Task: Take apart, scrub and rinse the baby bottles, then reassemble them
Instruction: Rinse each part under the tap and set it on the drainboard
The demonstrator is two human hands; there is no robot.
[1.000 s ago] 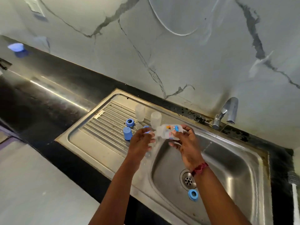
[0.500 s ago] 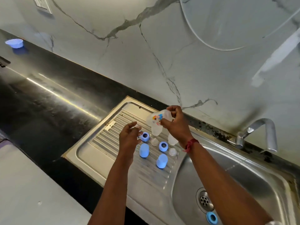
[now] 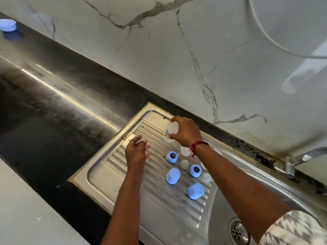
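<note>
Right hand [image 3: 184, 132] grips clear printed bottle [image 3: 170, 133] above drainboard [image 3: 113, 165]; left hand [image 3: 137, 152] empty, fingers loose.

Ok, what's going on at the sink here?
A person is handling baby bottle parts at a steel sink. The right hand holds a clear bottle over the ribbed drainboard; the left hand hovers open beside it. Blue rings, blue caps and clear teats lie separate on the drainboard, not yet reassembled.

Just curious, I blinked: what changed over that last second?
The right hand carried the bottle from over the basin to the drainboard's far end. The left hand came away from it and is open. Blue rings and caps stayed put.
</note>
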